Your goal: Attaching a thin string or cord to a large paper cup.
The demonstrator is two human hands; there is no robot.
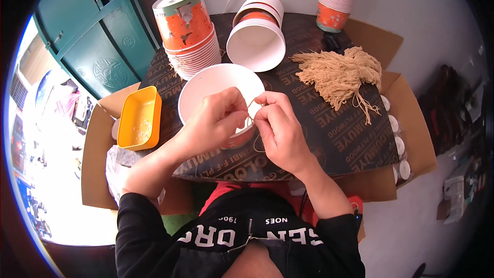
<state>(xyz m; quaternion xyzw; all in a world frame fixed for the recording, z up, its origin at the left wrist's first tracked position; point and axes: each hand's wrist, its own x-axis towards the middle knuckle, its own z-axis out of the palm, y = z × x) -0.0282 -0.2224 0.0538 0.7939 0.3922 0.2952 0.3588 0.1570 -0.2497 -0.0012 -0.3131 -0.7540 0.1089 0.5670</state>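
A white paper bucket (195, 90) stands upright and open near the table's front, with a patch of orange low on its outside. My left hand (218, 118) is closed in a pinch above its near rim. Opposite it, my right hand (280, 131) pinches too, at the bucket's right rim. A thin beige string (251, 110) runs between my fingertips, and a loose length of it curves down below my right hand. My fingers hide the string's ends and part of the rim. To the right lies a thick bundle of similar strings (339, 74).
A yellow tray (139, 118) with small white bits sits at the table's left edge. Farther back are an upside-down bucket stack (190, 41), several buckets lying sideways (256, 46) and a tall stack (337, 0). Cardboard boxes (414, 128) flank the dark table (355, 146).
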